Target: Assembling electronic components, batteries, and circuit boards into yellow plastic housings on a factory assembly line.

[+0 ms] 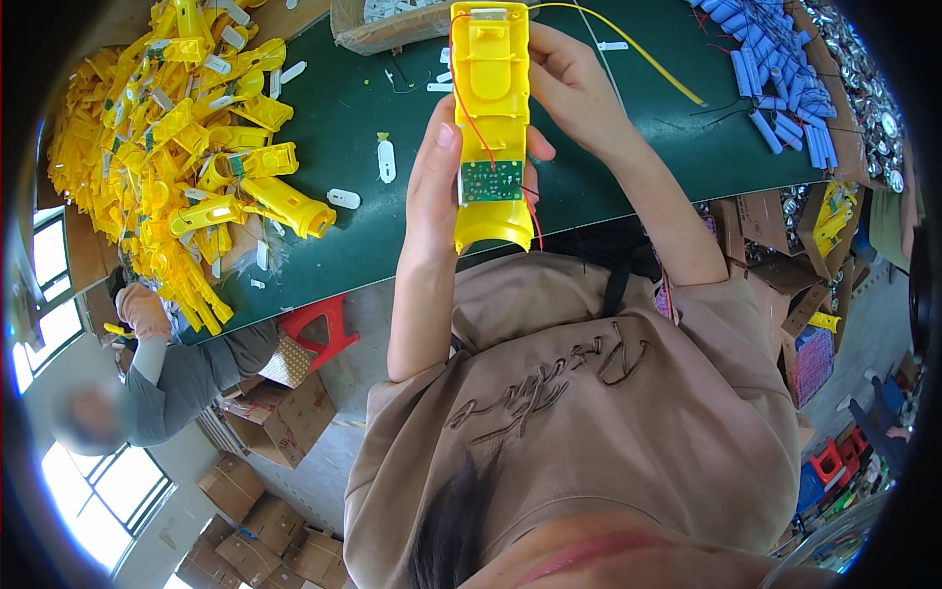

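A long yellow plastic housing half [490, 118] is held up over the table's near edge, its hollow side facing me. My left hand [432, 177] is closed around its lower left side, with fingertips showing past the right edge. At the upper right edge, my right hand [574, 83] has its fingers bent against the housing; some fingertips are hidden. A green circuit board [492, 182] sits across the lower part of the housing. Thin red wires run from it along the left side and below. A yellow wire [638, 41] curves from the housing's top over to the right.
Yellow housings [211, 147] lie heaped at the left of the green table [334, 245]. Blue cylindrical cells [775, 83] are piled far right, beside shiny round parts [878, 123]. Small white pieces [386, 161] lie loose. A carton [378, 29] stands behind; another person [186, 368] is at left.
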The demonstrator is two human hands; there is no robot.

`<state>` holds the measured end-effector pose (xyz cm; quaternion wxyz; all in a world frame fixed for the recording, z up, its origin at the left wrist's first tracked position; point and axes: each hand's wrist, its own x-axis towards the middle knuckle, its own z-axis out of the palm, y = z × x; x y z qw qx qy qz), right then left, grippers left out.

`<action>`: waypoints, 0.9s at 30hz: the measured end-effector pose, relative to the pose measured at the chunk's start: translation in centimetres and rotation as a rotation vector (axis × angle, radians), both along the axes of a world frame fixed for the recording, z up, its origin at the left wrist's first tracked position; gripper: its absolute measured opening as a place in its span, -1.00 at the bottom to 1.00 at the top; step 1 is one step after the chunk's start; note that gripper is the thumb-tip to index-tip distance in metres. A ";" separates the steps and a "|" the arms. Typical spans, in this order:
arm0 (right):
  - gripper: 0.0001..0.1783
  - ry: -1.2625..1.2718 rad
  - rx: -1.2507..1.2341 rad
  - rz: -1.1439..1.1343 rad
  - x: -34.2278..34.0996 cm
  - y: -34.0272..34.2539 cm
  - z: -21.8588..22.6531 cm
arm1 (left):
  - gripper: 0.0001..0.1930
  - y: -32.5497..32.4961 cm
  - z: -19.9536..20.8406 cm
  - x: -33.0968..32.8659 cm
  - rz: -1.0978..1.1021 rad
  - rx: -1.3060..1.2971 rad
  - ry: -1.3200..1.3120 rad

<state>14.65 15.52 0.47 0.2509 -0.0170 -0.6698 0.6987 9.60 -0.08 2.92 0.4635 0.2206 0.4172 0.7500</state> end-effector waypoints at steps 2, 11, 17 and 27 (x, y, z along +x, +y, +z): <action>-0.68 -0.052 0.106 -0.045 0.2 -0.1 0.0 | -0.45 0.0 0.0 0.0 0.006 -0.005 0.036; -0.58 0.080 -0.165 0.161 0.8 -0.4 0.6 | -0.51 -0.1 -1.1 -0.5 0.102 -0.078 -0.019; -0.43 -0.116 -0.223 0.133 1.0 -1.0 0.5 | -0.41 -0.1 -1.5 -0.7 0.093 -0.042 -0.008; -0.49 -0.159 -0.258 0.004 0.9 -1.9 1.9 | -0.33 -0.2 -1.5 0.8 0.049 -0.050 0.132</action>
